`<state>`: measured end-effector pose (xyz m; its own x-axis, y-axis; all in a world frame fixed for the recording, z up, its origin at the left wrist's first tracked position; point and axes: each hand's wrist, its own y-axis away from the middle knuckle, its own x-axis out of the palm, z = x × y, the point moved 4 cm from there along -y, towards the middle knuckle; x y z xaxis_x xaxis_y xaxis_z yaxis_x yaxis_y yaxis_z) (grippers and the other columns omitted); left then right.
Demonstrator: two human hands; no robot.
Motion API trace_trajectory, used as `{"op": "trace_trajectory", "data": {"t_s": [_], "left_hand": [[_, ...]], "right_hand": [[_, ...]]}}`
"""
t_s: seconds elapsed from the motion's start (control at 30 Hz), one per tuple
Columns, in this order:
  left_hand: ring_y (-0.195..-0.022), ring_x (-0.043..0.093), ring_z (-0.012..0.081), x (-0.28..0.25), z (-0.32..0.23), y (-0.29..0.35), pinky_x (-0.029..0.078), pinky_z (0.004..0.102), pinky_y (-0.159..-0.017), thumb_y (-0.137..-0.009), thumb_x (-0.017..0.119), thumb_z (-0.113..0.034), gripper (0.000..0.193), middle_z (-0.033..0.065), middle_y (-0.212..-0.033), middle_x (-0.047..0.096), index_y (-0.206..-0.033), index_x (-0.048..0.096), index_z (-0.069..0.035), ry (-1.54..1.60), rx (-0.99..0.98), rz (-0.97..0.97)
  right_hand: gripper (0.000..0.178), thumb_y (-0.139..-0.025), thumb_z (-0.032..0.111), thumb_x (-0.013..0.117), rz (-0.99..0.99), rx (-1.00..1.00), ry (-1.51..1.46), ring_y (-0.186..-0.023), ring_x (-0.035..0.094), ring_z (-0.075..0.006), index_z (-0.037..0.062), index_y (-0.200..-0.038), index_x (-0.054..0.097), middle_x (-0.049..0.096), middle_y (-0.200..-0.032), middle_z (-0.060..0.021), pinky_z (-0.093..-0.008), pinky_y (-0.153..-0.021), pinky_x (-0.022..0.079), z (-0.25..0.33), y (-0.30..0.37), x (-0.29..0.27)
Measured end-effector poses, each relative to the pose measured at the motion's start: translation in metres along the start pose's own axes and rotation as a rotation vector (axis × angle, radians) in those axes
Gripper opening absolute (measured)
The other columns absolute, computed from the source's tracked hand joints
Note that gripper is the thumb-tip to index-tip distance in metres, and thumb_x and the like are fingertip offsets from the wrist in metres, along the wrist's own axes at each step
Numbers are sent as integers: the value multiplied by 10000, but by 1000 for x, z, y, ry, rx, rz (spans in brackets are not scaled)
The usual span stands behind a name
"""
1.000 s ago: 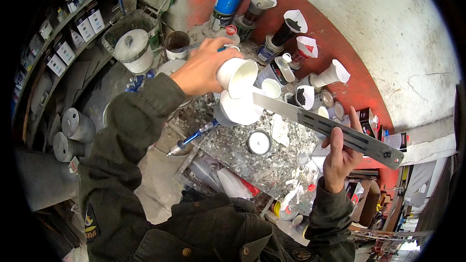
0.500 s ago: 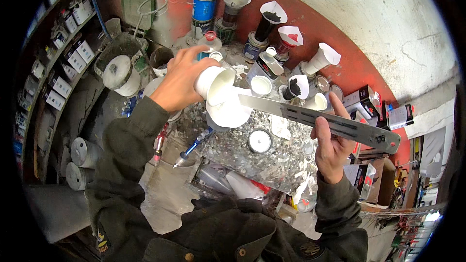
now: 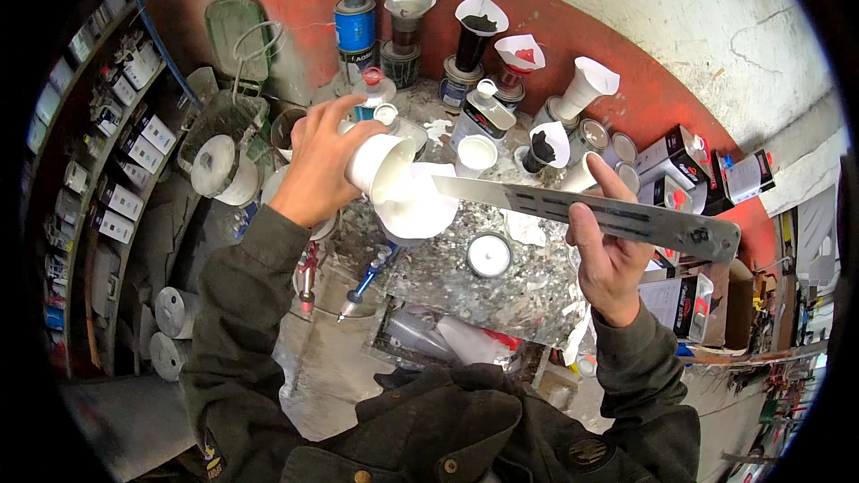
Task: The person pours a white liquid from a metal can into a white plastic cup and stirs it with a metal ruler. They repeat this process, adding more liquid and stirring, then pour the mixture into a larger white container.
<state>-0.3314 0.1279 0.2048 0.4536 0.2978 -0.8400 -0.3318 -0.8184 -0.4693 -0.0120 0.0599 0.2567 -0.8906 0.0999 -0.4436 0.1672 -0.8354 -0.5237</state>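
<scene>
My left hand (image 3: 318,165) is closed around a white plastic cup (image 3: 365,159), tipped to the right with white paint at its lip. Directly below that lip sits a paper cone strainer (image 3: 429,222) with white liquid in it; what supports the cone is mostly hidden. A long, slotted metal mixing stick (image 3: 528,200) lies across my right hand (image 3: 608,259), gripped between thumb and fingers. The stick's left tip reaches over the strainer, near the cup's mouth. A blue spray gun (image 3: 369,275) is below the strainer at the table's near edge.
On the paint-spattered table (image 3: 429,291) stands an open can of white paint (image 3: 489,255). Behind it are a white cup (image 3: 476,154), a metal solvent can (image 3: 484,116) and several cans topped with used strainers. A red spray gun (image 3: 307,275) hangs left; shelves (image 3: 134,161) line the far left.
The whole view has shifted slightly. Both hands keep their holds, with the cup still tipped over the strainer and the stick's tip still beside it.
</scene>
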Motion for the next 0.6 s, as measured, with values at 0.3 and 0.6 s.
{"op": "trace_trajectory", "data": {"t_s": [0.3,0.6], "left_hand": [[-1343,425,366,-6,-1,-2,328,536,-1078,-598,847,-67,649,118,-1441,489,-1204,659,-203,-15,-14,-19],[-1351,426,414,3,13,-1,374,459,-1135,-570,885,-60,827,168,-1446,460,-1332,578,-148,333,-129,54]], "right_hand": [[369,-925,-21,689,-24,-40,-25,-887,627,-114,-61,-1286,618,652,-1337,-169,-265,-796,504,2,0,2],[363,-933,-18,683,-12,-17,-47,-977,647,-140,-61,-1286,607,631,-1364,-183,-275,-843,512,0,2,4]]}}
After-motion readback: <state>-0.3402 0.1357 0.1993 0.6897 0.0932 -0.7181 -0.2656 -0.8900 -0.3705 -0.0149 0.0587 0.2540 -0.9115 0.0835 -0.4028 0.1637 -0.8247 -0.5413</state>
